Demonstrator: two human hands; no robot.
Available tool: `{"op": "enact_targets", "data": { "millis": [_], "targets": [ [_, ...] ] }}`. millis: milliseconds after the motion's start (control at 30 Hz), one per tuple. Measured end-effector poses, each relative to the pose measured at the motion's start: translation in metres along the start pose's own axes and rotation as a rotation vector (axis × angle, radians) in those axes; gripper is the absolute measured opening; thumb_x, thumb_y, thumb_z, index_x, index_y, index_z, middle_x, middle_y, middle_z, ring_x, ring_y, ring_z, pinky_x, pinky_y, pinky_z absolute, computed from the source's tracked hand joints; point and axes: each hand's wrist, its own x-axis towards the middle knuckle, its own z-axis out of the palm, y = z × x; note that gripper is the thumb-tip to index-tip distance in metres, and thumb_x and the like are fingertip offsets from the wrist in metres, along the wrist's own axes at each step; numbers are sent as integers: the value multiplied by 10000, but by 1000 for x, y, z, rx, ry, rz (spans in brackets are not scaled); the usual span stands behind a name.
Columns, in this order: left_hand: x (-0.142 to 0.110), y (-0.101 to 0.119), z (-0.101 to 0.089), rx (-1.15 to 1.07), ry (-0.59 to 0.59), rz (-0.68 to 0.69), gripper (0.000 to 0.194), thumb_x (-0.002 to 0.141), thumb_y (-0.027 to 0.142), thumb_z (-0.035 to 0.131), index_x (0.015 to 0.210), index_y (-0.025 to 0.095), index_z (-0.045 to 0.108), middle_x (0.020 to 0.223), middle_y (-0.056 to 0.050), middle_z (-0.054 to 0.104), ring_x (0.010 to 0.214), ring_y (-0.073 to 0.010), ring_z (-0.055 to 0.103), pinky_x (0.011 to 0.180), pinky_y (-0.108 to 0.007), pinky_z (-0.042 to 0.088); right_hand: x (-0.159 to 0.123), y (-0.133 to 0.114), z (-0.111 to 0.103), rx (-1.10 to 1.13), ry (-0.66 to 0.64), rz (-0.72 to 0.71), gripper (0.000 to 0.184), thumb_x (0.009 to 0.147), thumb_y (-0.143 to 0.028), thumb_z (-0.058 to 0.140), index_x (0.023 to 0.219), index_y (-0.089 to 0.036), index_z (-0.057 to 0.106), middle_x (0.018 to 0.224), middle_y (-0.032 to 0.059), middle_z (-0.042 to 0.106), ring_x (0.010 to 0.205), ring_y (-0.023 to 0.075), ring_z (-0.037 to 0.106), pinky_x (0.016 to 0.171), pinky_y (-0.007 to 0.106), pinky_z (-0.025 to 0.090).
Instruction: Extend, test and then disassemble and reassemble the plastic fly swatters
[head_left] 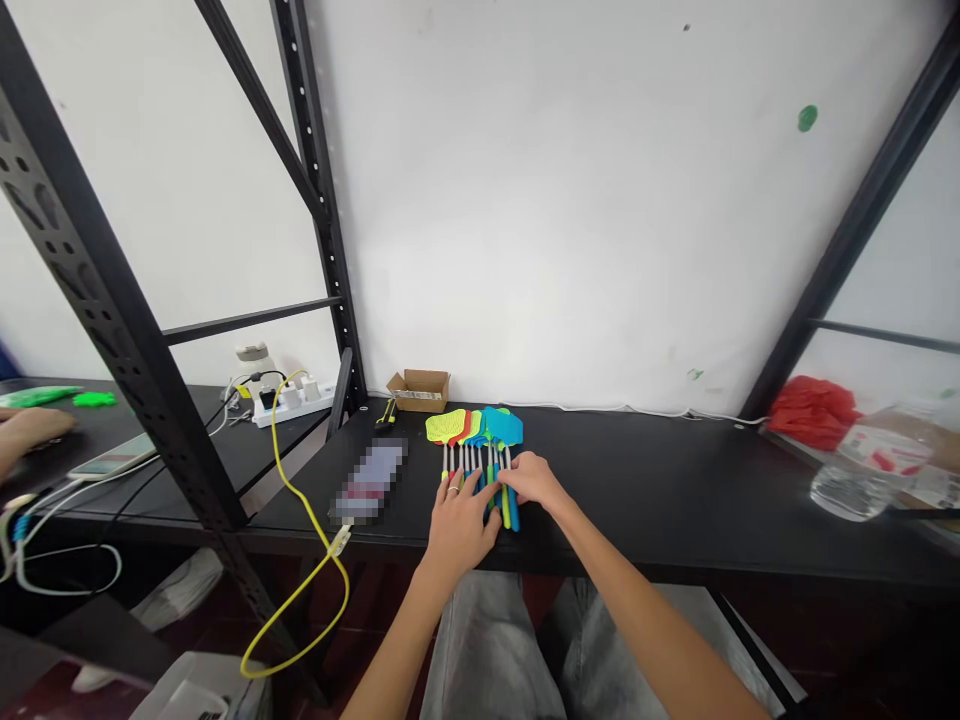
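A row of fly swatters in yellow, red, green and blue lies on the black table, their heads overlapping toward the wall. Thin metal rods lead from the heads to coloured handles near the table's front edge. My left hand rests across the handles with its fingers spread, a ring on one of them. At the right end of the row, my right hand has thumb and fingers closed at the top of a blue handle. My left hand partly covers the other handles.
A phone on a yellow cable lies left of the swatters. Behind it are a small open cardboard box and a yellow-black cutter. A plastic bottle and red bag are at right. Another person's hand shows at far left.
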Motion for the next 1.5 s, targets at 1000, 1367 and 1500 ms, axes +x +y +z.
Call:
{"op": "enact_targets", "data": {
  "millis": [1000,1367,1500],
  "targets": [
    [11,148,6,-1036,-451,-118,708,962,598,64,700,173,566,472,10,472,416,-125,439,493,-246,338,-46,8,-153,1498,252,-186,313,985,-258,396,694,-207,501,551,-49,437,535,104,510,556,231,477],
    [74,123,24,-15,-258,-174,268,908,325,468,1023,137,621,897,-149,697,852,-289,682,715,-338,458,-93,53,-153,1049,40,-167,197,768,-256,713,931,-222,608,767,-12,568,490,77,421,397,199,326],
    [79,122,39,44,-217,-230,362,894,211,458,1209,66,562,879,-183,697,867,-304,689,705,-339,467,-98,62,-142,1025,-26,-175,364,794,-434,719,674,-180,488,655,-40,451,419,27,227,348,168,178]
  ]
}}
